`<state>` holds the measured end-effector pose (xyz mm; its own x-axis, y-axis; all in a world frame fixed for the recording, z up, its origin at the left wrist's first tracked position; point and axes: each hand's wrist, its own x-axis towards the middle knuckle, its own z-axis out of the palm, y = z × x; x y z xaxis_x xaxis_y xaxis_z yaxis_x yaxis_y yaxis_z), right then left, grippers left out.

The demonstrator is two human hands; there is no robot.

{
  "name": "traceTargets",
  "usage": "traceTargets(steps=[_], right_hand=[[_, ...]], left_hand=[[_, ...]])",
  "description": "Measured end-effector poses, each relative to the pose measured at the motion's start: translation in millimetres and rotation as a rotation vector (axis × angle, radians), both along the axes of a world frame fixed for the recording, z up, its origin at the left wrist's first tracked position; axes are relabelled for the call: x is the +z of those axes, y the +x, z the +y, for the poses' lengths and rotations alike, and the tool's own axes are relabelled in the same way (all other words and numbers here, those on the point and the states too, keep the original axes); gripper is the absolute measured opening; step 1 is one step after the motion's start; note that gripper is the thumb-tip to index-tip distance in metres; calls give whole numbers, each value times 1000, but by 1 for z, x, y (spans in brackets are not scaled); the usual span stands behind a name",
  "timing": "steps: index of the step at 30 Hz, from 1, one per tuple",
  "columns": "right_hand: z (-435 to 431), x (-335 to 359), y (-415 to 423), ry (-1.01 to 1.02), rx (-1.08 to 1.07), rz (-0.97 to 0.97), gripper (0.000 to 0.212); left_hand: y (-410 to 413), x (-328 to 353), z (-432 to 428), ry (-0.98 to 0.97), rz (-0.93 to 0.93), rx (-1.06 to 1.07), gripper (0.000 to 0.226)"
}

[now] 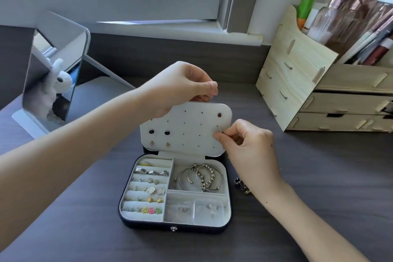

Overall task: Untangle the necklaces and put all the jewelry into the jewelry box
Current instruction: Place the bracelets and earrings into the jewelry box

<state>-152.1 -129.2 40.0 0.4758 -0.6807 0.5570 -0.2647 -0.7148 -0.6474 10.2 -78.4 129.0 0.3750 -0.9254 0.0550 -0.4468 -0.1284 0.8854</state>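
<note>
The worktop (319, 176) is carrying the open jewelry box (148, 225), which is sitting square to the person. Its pale panel (191, 127) of earring holes is standing upright at the back of the box.

The left hand (182, 85) is reaching over from the left. Its grip is closing on the panel's top edge, thumb in front and fingers behind, and is bracing the panel upright.

The right hand (248, 147) is working at the panel's right margin, and its grip is clamping on a thin metal earring (219, 129). Only the wire end is showing, so I cannot tell what kind of earring it is. The wire is poking up and slightly left out of the fingertips, with its tip lying against the panel face in the right-hand column of holes, just below a red stud (219, 115).

In my judgement the coming move is depending on lining that wire up with a hole, pushing away from the person against the left hand's brace.

Bracelets (200, 176) are lying in the upper right compartment. A small dark piece (239, 183) is waiting on the worktop just beside the box, under the right wrist, which makes the right hand the nearer one to it.
</note>
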Motion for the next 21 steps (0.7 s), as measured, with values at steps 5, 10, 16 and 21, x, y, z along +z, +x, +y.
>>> traceTargets(steps=[5,10,16,21], right_hand=[[1,7,3,72,1,32,27],[0,11,7,92,-12,23,29],[-4,13,2,-42,-109,70,47],[-11,11,-5,4,43,52,48]], left_hand=[[-3,3,2,13,-4,4,15],[-5,5,5,31,-13,4,15],[-6,8,11,36,13,-14,16],[-2,17,13,198,120,-148,14]])
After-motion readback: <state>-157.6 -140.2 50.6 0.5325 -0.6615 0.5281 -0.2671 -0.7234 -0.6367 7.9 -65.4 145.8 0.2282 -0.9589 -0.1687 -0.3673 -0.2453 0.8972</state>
